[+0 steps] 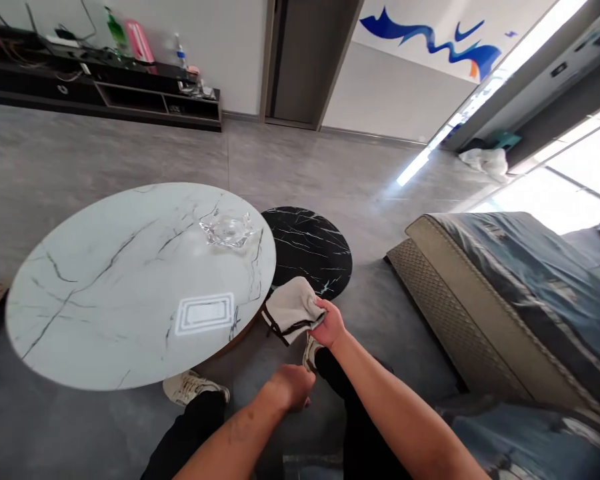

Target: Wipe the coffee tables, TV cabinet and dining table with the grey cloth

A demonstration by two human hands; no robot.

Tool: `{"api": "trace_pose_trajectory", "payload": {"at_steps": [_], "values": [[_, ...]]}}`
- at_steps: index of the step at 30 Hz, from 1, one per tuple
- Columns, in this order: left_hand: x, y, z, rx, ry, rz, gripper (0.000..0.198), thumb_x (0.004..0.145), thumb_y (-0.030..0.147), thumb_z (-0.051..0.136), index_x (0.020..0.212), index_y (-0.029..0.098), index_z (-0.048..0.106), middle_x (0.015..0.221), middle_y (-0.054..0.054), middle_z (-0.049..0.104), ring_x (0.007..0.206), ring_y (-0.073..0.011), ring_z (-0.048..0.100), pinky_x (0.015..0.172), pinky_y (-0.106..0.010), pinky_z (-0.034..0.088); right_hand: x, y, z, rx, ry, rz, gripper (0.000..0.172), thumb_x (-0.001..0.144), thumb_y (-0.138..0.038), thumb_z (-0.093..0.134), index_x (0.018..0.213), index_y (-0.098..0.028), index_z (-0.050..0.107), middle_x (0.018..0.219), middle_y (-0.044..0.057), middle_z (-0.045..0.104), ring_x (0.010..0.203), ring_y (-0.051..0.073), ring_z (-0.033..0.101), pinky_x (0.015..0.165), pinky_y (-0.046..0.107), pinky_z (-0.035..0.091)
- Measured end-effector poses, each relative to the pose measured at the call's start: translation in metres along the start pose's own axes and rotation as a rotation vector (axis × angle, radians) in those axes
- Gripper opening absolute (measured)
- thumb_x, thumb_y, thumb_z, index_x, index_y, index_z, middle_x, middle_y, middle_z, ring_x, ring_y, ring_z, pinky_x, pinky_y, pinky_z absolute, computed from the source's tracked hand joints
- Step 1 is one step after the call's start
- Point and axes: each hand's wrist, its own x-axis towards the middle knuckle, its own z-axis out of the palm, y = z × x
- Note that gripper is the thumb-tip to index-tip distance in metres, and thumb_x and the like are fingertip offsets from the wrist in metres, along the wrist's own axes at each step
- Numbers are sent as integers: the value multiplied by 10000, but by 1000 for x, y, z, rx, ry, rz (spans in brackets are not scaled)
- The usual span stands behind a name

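A light cloth with dark edging (291,307) hangs from my right hand (329,325), whose fingers are closed on its right side. The cloth is between the white marble-patterned table and the lower black round table (310,247). My left hand (293,387) is below the cloth, apart from it, with its fingers curled; whether it holds anything is hidden. On the white oval table (130,267) a clear glass dish (227,229) stands near the right end.
A sofa with blue-grey covers (440,287) stands at the right. My shoes (193,388) are beside the white table. Along the back wall runs a low dark cabinet (145,83) bearing a green bottle (116,30) and a pink container (139,41).
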Motion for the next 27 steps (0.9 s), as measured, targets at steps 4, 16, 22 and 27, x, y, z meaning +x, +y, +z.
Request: {"api": "trace_pose_trajectory", "payload": {"at_steps": [4, 16, 22, 27], "values": [[4, 1, 2, 31, -7, -7, 438, 922, 346, 795, 1288, 117, 716, 1272, -230, 754, 1177, -423, 747, 976, -509, 637, -33, -3, -11, 121, -14, -47, 421, 807, -529, 679, 1134, -267, 705, 1069, 89, 824, 1103, 369, 777, 976, 597, 634], [6, -2, -5, 0, -8, -19, 368, 914, 295, 742, 1248, 140, 727, 1268, -199, 760, 1197, -396, 741, 1021, -487, 626, -21, -137, -75, -298, 77, -370, 714, 710, -281, 711, 1424, -291, 686, 1301, 57, 788, 1186, 350, 755, 1050, 612, 599], [10, -7, 0, -10, -41, -50, 381, 899, 298, 750, 1248, 147, 726, 1272, -199, 757, 1192, -407, 735, 1016, -498, 620, 50, -145, -60, -1326, -62, -494, 789, 875, -404, 694, 1616, -175, 551, 1688, 122, 506, 1593, 372, 430, 1333, 561, 324], [12, -14, -3, -44, 98, -87, 341, 919, 301, 724, 1229, 159, 707, 1267, -161, 741, 1205, -364, 712, 1063, -489, 593, 109, -80, -43, -1595, -123, -422, 610, 1055, -429, 518, 1587, -136, 573, 1654, 169, 539, 1596, 324, 428, 1340, 503, 321]]}}
